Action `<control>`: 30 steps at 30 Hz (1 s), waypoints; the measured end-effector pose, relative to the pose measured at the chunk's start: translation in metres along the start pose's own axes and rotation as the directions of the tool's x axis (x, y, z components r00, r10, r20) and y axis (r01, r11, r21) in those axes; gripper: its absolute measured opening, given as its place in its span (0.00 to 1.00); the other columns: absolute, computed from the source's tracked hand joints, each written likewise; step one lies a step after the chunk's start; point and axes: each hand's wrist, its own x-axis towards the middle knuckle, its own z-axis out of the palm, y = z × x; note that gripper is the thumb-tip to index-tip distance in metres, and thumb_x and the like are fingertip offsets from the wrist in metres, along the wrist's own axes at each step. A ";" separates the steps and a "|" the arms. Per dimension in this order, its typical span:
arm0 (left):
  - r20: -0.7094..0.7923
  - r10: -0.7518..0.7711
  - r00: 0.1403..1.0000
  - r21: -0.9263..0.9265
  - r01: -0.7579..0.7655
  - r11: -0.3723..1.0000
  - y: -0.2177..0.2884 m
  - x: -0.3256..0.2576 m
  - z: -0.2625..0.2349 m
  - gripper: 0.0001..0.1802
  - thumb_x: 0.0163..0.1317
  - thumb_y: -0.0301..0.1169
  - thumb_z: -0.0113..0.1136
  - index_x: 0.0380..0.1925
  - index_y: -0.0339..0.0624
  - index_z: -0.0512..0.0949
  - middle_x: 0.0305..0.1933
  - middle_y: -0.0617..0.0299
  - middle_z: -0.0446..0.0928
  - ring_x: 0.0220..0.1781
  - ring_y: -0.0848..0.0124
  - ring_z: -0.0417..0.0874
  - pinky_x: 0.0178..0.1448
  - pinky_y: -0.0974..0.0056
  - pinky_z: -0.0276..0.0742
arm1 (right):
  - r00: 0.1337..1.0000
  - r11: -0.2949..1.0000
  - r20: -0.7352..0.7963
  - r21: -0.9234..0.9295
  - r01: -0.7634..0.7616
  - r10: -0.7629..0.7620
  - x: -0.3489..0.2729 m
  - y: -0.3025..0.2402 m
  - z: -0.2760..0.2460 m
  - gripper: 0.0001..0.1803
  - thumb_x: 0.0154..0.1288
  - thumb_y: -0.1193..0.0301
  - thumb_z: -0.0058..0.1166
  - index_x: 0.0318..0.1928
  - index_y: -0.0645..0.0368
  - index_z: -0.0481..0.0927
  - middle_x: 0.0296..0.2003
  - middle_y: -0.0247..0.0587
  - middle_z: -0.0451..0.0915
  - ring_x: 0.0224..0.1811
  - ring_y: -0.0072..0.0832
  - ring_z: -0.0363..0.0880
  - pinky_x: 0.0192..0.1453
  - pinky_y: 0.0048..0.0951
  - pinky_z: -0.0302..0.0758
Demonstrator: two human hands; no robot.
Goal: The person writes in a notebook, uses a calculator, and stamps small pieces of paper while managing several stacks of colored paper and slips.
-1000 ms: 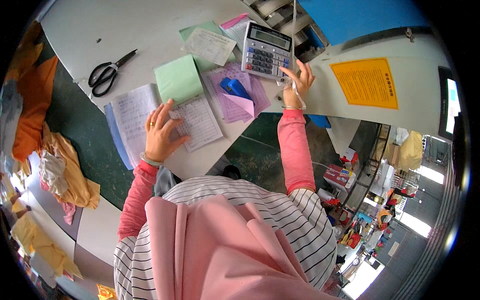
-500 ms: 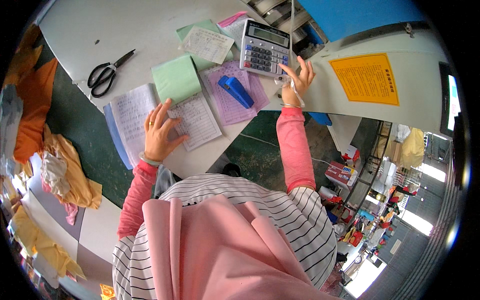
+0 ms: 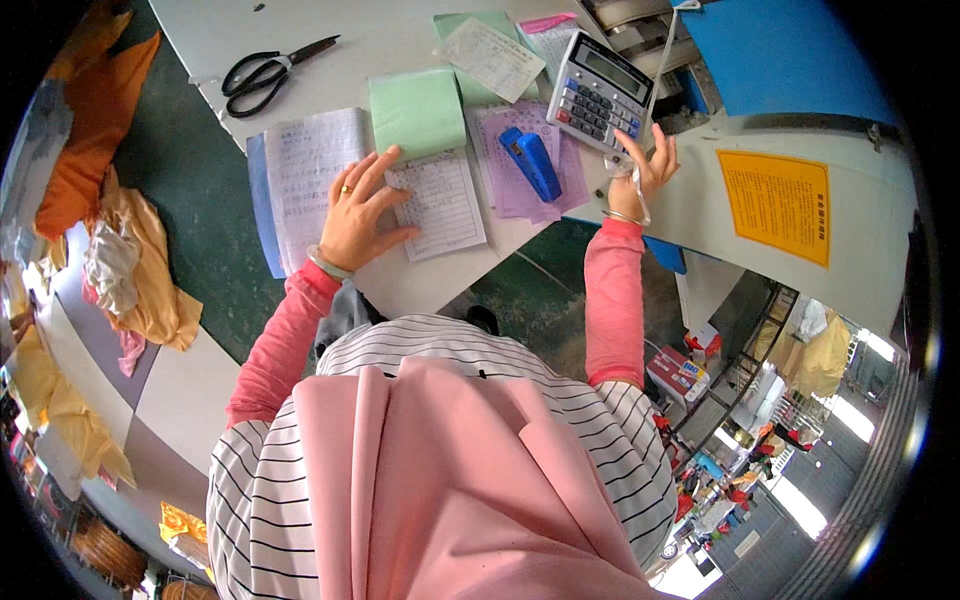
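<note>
Two hands: both at work over the pale grey counter (image 3: 400, 287), neither gripping anything.
Left hand: the left hand (image 3: 362, 212) lies with fingers spread and loosely bent, index fingertip at the lower edge of a folded-back light green paper flap (image 3: 415, 110), thumb over the white ruled form sheet (image 3: 447, 205) beneath it. Its place on the sheet is much the same as a second ago.
Right hand: the right hand (image 3: 645, 180) is open, index finger reaching to the lower right corner of the grey desktop calculator (image 3: 603, 100) with dark keys, the other fingers lifted. Whether the tip presses a key, I cannot tell. A thin white strip (image 3: 643, 200) hangs by the palm.
Calculator: near the counter's far right edge, beyond the purple sheets. It looks more tilted than before, but the black-handled scissors (image 3: 288, 62) turned likewise, so the head probably moved.
Stapler: the blue stapler (image 3: 532, 165) rests on the purple printed sheets (image 3: 572, 178); a paper corner that curled over it a second ago now lies down, leaving it uncovered.
Notebook: the open notebook with handwritten pages (image 3: 310, 165) lies just left of the form sheet.
Meaning: form and keys both remain attended, so the work seems unbroken.
</note>
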 end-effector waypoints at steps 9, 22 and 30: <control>-0.027 0.000 1.000 -0.006 0.000 1.000 0.002 0.001 0.000 0.25 0.34 0.39 0.71 0.37 0.50 0.77 0.67 0.58 0.57 0.66 0.57 0.58 0.67 0.52 0.49 | 0.997 0.994 0.069 -0.106 0.037 -0.029 0.001 -0.006 0.012 0.23 0.42 0.81 0.53 0.35 0.34 0.84 0.55 0.34 0.68 0.63 0.44 0.57 0.68 0.50 0.44; -0.025 -0.012 1.000 0.009 0.012 1.000 0.001 -0.001 0.000 0.24 0.36 0.40 0.70 0.37 0.50 0.76 0.67 0.59 0.57 0.67 0.57 0.57 0.66 0.52 0.49 | 0.989 0.990 0.146 -0.128 0.052 -0.033 0.015 -0.022 0.022 0.13 0.47 0.72 0.56 0.29 0.32 0.83 0.57 0.32 0.66 0.65 0.43 0.52 0.67 0.62 0.36; -0.006 -0.015 1.000 0.002 0.015 1.000 0.003 0.002 -0.003 0.22 0.38 0.40 0.69 0.36 0.49 0.76 0.67 0.60 0.57 0.67 0.57 0.57 0.67 0.51 0.49 | 0.980 0.985 0.180 -0.130 0.111 -0.087 0.008 -0.034 0.020 0.10 0.47 0.69 0.58 0.31 0.36 0.84 0.57 0.32 0.67 0.63 0.47 0.56 0.67 0.57 0.40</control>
